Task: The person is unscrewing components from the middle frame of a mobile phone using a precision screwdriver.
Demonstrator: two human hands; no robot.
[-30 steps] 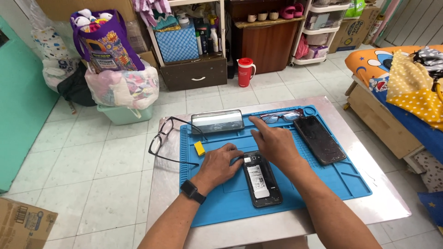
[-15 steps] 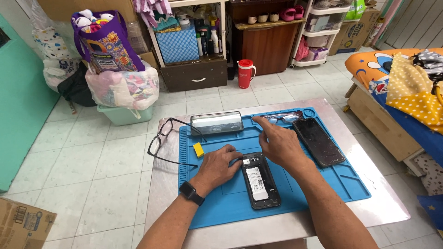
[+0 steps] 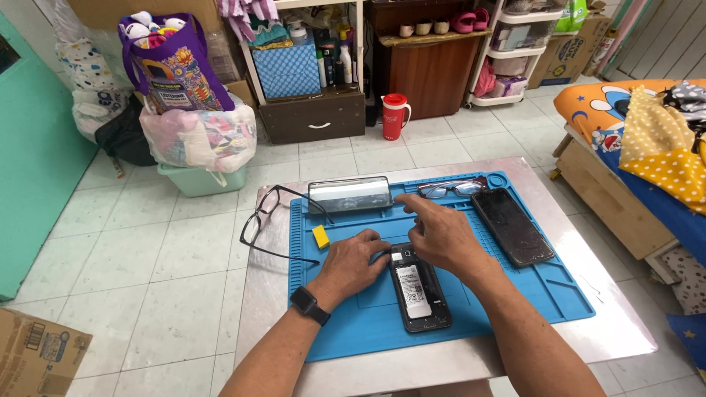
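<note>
While both hands are gathered at the top end of the opened black phone [image 3: 418, 288], whose back cover is off and whose white-labelled battery lies exposed, the work is seen to sit near the middle of the blue silicone repair mat [image 3: 353, 331]; the mat in turn rests on the square metal table [image 3: 625, 323]. The left hand [image 3: 358, 259], with a black watch at its wrist, is laid beside the phone's upper left corner, its curled fingertips touching the frame; whether anything is pinched there cannot be told. The right hand [image 3: 440, 234] has been drawn back from its farther reach of a moment ago and is now lowered over the phone's top edge, fingers loosely spread and nothing visibly gripped; attention is thereby judged to have returned to the opened phone. A second, intact dark phone [image 3: 512, 226] lies to the right, apart from both hands; a small yellow block [image 3: 321, 236] lies just left of the left hand; a silver rectangular box [image 3: 348, 194] and two pairs of spectacles [image 3: 450, 189] are ranged along the mat's far edge.
</note>
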